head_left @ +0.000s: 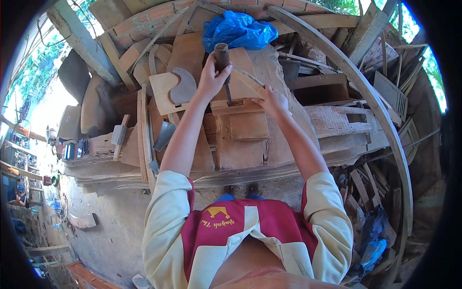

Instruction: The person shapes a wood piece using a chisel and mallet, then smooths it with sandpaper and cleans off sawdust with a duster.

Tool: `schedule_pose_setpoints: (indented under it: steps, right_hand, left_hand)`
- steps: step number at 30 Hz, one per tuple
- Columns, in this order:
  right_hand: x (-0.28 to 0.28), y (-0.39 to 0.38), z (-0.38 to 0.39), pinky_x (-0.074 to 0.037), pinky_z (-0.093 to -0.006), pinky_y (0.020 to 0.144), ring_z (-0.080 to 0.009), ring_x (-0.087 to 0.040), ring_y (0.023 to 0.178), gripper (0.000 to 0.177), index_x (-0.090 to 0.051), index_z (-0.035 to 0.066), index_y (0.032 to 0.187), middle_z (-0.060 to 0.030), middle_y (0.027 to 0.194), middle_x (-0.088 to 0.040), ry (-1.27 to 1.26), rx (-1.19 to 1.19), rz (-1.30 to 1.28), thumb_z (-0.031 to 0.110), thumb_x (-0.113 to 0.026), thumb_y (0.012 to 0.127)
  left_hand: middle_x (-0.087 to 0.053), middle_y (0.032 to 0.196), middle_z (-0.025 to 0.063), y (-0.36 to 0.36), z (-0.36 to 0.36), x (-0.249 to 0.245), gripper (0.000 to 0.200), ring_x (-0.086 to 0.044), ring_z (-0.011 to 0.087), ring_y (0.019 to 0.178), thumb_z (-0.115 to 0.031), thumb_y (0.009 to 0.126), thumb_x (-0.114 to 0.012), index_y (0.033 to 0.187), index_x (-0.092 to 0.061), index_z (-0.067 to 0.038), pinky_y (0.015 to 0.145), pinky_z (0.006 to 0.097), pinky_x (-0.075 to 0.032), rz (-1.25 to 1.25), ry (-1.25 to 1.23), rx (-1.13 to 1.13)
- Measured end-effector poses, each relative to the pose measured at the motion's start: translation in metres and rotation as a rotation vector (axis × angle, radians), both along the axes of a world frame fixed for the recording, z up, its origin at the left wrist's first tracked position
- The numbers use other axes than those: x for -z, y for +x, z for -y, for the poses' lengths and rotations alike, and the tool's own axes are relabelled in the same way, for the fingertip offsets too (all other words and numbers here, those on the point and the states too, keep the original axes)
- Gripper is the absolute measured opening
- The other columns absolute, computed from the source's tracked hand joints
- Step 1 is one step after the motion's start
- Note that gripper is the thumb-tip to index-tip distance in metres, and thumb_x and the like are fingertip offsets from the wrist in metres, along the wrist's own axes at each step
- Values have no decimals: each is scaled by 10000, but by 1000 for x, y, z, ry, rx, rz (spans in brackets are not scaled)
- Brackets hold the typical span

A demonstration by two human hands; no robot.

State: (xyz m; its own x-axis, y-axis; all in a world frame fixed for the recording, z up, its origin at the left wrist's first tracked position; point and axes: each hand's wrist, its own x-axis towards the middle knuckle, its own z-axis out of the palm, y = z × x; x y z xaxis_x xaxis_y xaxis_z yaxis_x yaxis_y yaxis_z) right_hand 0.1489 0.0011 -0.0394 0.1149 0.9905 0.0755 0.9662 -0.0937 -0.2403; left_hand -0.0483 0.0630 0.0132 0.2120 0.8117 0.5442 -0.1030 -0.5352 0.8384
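Toward the left end of the table (192, 178), built up from rough, split-edged planks, a grey block (118, 135) lies across a short stick, and long, narrow strips (142, 130) run out past the near edge. Beside them rests a pale flat piece (161, 90) with a scooped side, overlapped by a smooth grey curved piece (185, 87); nearer the front edge is a dull, flat grey plate (165, 136). The person's left hand (210, 80) is closed around the thick, round brown handle of a chisel (222, 57), which stands nearly upright above the middle of the table, its narrow dark blade meeting the rail (240, 109). That rail, straight and reddish-brown, lies across other boards, with a squared block (249, 128) against its near side. A dark recess (237, 102) is already open in the rail by the blade; its depth, and whether its walls are clean, cannot be told, so the cutting looks partly done, and how much remains is unclear. The right hand (274, 102) is wrapped around a slim, flat bar (249, 83) slanting toward the chisel, with fingertips close to the rail's right end. Behind, a crumpled, glossy blue bag (238, 30) sits at the far edge; toward the right end lies a coarse-grained, notched board (332, 120).
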Motion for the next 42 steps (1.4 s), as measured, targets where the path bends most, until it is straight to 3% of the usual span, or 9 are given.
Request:
schedule_pose_setpoints:
  steps: [5, 7, 10, 19, 28, 30, 35, 39, 42]
  right_hand:
    - [-1, 0, 0, -486, -378, 665, -286, -607, 825, 652, -463, 47, 1064, -148, 882, -616, -3, -15, 18, 580, -556, 701]
    - [0, -1, -1, -486, -377, 669, -289, -606, 825, 652, -462, 45, 1062, -149, 885, -614, -1, -8, 23, 582, -551, 704]
    - [-1, 0, -1, -486, -375, 679, -290, -604, 836, 652, -457, 44, 1069, -153, 905, -608, -26, -28, 41, 584, -538, 715]
    - [-4, -3, -1, -487, -370, 685, -284, -604, 846, 674, -431, 53, 1119, -151, 932, -599, -91, 8, 50, 592, -520, 724]
    - [-3, 4, -4, -484, -390, 682, -307, -605, 820, 613, -449, 47, 1096, -156, 952, -599, -37, -53, 51, 540, -542, 743]
    - [-8, 18, -9, -460, -418, 749, -350, -571, 897, 561, -443, 65, 1148, -178, 1045, -570, -119, -104, -116, 464, -551, 769]
    - [-70, 39, -21, -385, -343, 875, -271, -512, 1050, 576, -314, 141, 1321, -168, 1158, -521, 95, -330, -538, 305, -544, 819]
    - [-182, 20, -4, -346, -306, 903, -199, -464, 1089, 576, -286, 142, 1337, -140, 1231, -469, 49, -439, -450, 259, -544, 836]
    - [-212, 17, -12, -340, -292, 908, -182, -450, 1087, 577, -290, 129, 1334, -126, 1227, -463, 139, -488, -469, 282, -544, 839]
  left_hand:
    - [-533, 783, 34, 14, 3, 1, 385, -525, 103, 688, -206, 769, -647, 1041, -429, -43, 623, 243, -435, 44, -55, -99]
    - [-537, 744, 51, 21, 5, -2, 383, -528, 122, 646, -238, 755, -662, 995, -443, -35, 601, 251, -430, -42, 156, -318]
    - [-544, 718, 71, 30, 11, -8, 356, -518, 139, 615, -231, 753, -665, 962, -459, -29, 589, 262, -428, -22, 116, -448]
    - [-510, 634, 27, 41, -1, -2, 270, -464, 84, 578, -205, 750, -667, 779, -464, -29, 537, 238, -392, 46, 113, -498]
    - [-512, 616, 43, 55, -2, 2, 240, -466, 88, 561, -166, 731, -658, 786, -472, -25, 528, 248, -398, 25, 129, -500]
    - [-520, 623, 52, 54, -1, 1, 233, -474, 90, 574, -163, 735, -653, 800, -477, -26, 547, 246, -408, 19, 109, -501]
    - [-557, 676, 110, 40, -9, 3, 215, -549, 169, 605, -153, 737, -629, 840, -486, -30, 579, 278, -435, 63, 104, -532]
    - [-551, 676, 99, 31, -7, -1, 208, -528, 146, 610, -143, 736, -620, 842, -481, -29, 584, 272, -427, 22, -17, -528]
    - [-548, 672, 107, 33, -9, -1, 215, -525, 162, 592, -138, 726, -622, 841, -478, -28, 574, 278, -423, 37, -13, -514]
